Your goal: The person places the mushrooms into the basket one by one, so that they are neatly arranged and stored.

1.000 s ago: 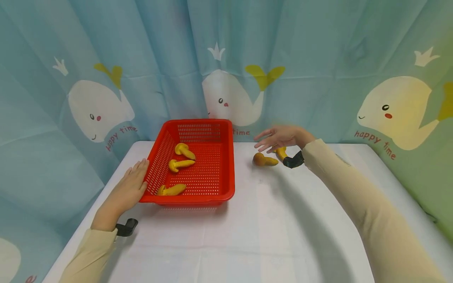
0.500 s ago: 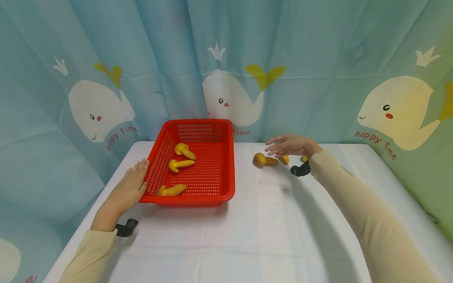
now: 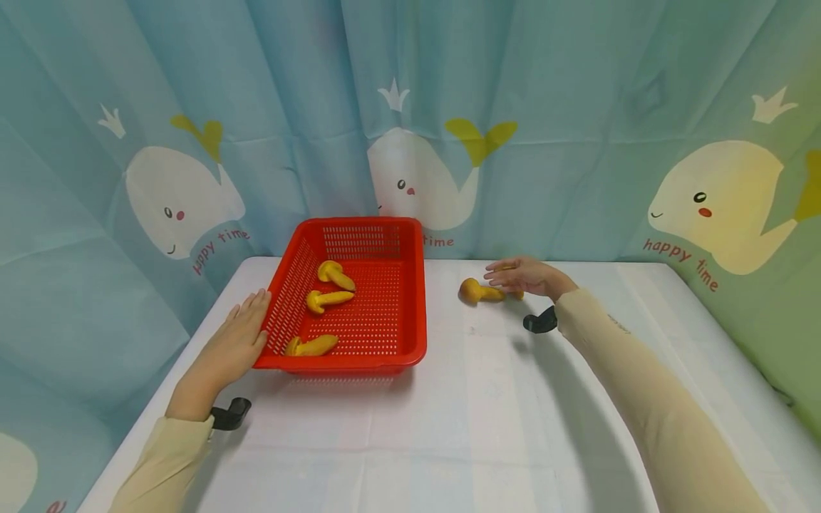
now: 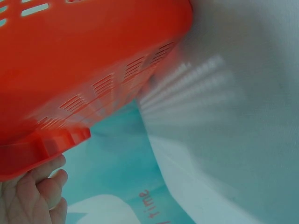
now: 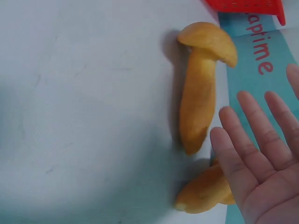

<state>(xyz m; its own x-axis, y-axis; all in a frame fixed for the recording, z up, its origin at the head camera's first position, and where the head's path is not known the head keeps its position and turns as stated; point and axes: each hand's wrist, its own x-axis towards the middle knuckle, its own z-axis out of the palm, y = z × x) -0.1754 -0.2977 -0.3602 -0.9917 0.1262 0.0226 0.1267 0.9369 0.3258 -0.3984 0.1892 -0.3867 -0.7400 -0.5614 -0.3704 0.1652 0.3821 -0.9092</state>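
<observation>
My left hand (image 3: 234,338) lies with straight fingers along the left rim of the red plastic basket (image 3: 420,285); the left wrist view shows its fingers (image 4: 49,186) touching the rim's edge. Three yellow mushrooms lie in the basket: one toward the back (image 3: 336,275), one in the middle (image 3: 328,300) and one by the front wall (image 3: 311,346). Right of the basket, my right hand (image 3: 531,276) hovers with spread fingers over the table. Next to its fingertips is a mushroom (image 5: 200,88) with a rounded cap. A second mushroom (image 5: 201,191) lies partly hidden behind the hand.
A white cloth covers the table (image 3: 449,427). Behind it hangs a blue curtain (image 3: 577,178) with whale prints, close to the table's back edge. Another curtain panel runs along the right side.
My right hand has moved right and then down, closer to the mushrooms on the table. My left hand and the basket have stayed where they were.
</observation>
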